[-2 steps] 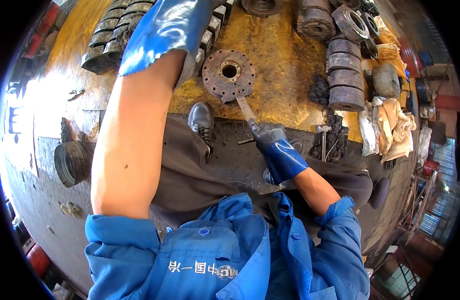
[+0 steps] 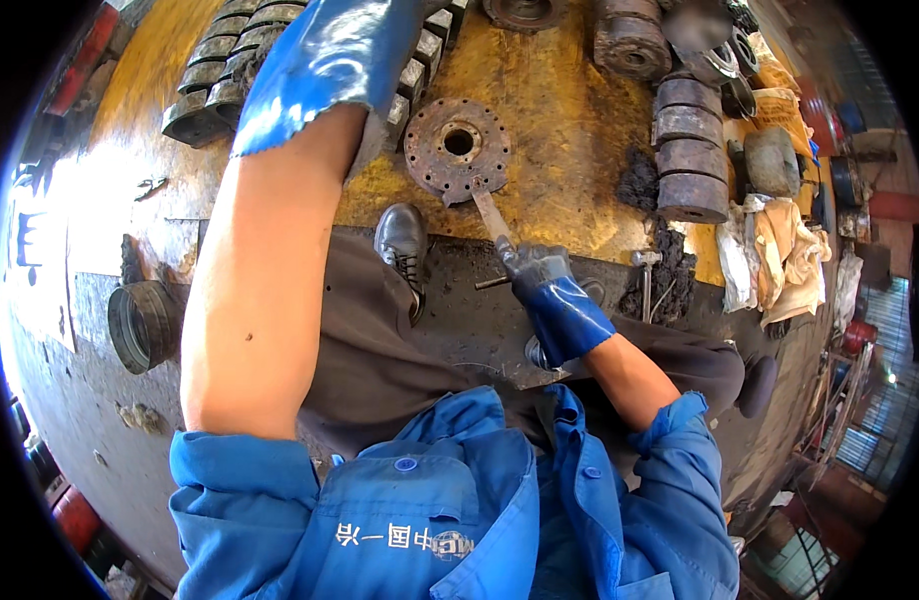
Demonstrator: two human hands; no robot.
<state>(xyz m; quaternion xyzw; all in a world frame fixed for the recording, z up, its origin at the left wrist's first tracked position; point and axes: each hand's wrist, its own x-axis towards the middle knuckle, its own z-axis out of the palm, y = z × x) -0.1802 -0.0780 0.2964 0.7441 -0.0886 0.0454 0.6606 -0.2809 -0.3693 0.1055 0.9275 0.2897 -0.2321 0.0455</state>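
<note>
My right hand (image 2: 540,275), in a blue and dark grey rubber glove, is closed around a flat metal scraper (image 2: 493,216). The scraper's far end rests on the near rim of a round rusty flange (image 2: 480,118), which has a central hole and a ring of small bolt holes. A thin dark rod pokes out to the left beneath this hand. My left arm reaches far forward, its blue glove (image 2: 325,75) running past the top edge, so the fingers are out of sight. The flange lies on the yellow worktop just right of that glove.
Ribbed dark cylinders (image 2: 220,85) stand at the far left, and stacked rusty rings (image 2: 690,150) at the right. A hammer (image 2: 647,285) stands below them beside dirty cloths (image 2: 790,255). My black shoe (image 2: 402,235) is near the worktop's edge; a metal ring (image 2: 140,325) lies on the floor.
My left forearm and glove have shifted very slightly to the left. My right hand, the scraper and the flange have stayed in place.
</note>
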